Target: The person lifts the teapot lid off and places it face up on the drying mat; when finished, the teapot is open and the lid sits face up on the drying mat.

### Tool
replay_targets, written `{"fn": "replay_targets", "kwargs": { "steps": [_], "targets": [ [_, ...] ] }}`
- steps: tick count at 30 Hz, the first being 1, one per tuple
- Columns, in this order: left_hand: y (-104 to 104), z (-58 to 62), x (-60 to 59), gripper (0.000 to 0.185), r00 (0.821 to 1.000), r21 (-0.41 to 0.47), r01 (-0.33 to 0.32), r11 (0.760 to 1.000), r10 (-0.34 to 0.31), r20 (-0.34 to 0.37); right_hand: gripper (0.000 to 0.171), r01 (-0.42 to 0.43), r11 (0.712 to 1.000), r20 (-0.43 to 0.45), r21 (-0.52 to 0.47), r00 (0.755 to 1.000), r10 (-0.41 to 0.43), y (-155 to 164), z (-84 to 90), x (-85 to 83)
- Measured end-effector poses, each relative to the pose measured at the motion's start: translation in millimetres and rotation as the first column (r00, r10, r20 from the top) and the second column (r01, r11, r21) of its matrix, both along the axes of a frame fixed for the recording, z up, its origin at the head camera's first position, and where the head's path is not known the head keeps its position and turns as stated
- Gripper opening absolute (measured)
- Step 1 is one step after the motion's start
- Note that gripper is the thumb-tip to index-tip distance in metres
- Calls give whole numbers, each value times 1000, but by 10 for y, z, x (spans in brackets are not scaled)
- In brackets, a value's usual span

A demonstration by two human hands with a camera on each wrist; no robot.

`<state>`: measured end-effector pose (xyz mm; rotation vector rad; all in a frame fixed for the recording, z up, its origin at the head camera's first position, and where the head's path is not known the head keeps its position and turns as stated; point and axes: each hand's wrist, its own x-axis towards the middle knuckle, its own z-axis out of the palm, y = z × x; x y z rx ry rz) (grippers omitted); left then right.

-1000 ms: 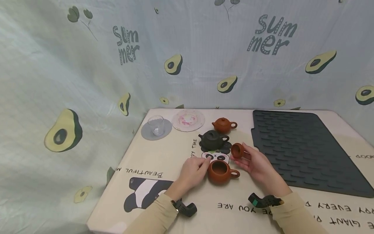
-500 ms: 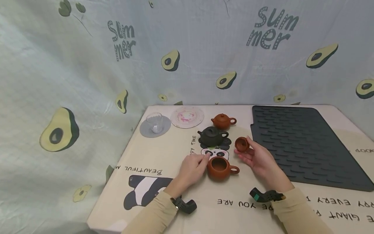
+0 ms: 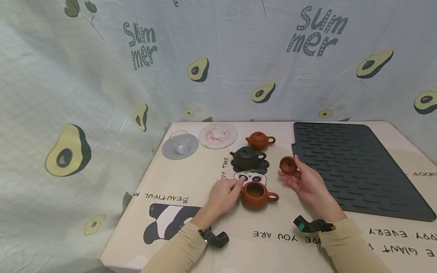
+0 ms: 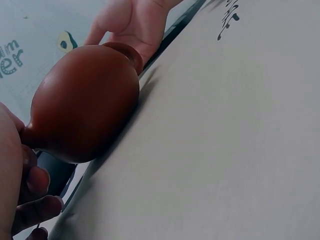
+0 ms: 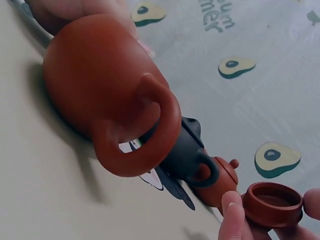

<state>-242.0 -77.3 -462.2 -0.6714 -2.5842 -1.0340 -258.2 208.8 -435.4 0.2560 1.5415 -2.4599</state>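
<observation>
So the open brown clay teapot (image 3: 255,194) sits lidless on the table, right at the near edge of the panda print, spout end against the left hand (image 3: 223,196) and handle sticking out toward the right. Its lid (image 3: 288,165) is off and upside down in the right hand (image 3: 308,184), pinched between thumb and fingertips (image 5: 231,210), hollow side up, which the right wrist view shows nicely. What's changed: over the last second the lid has drifted up and away to the right, from just beside the pot's rim out toward the edge of the dark ribbed mat (image 3: 355,167), so it's now clearly apart from the pot and nearly level with the dark green teapot (image 3: 247,158). My read is that the opening step is basically done and the lid is being carried off somewhere, probably mat-wards, though that's just a guess. The left hand hasn't really budged; its fingers are curled around the spout side, steadying the pot, same as before. In the left wrist view the pot's round belly fills the frame with the fingers tucked beside it. Further out, the smaller brown teapot (image 3: 260,140), with its lid on, the pink patterned coaster (image 3: 217,135) and the glass cup (image 3: 179,141) on its grey coaster (image 3: 192,146) sit where they were.
</observation>
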Motion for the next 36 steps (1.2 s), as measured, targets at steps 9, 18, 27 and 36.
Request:
{"fn": "replay_targets", "kwargs": {
  "steps": [9, 18, 27, 36],
  "targets": [
    [-16, -11, 9, 51, 1000, 4, -1, 1000, 1, -14, 54, 22, 989, -64, 147, 998, -13, 25, -30, -39],
    [-17, -21, 7, 51, 1000, 14, 3, 1000, -3, -18, 68, 128, 954, -98, 272, 990, -105, 9, -50, -20],
    [-17, -26, 14, 51, 1000, 7, 10, 1000, -10, 4, 60, 166, 947, -108, 275, 984, -141, 104, -31, -4],
    [-12, -7, 10, 51, 1000, 21, 21, 1000, -21, -7, 70, 208, 924, -129, 322, 976, -175, 267, -8, -20]
  ]
}}
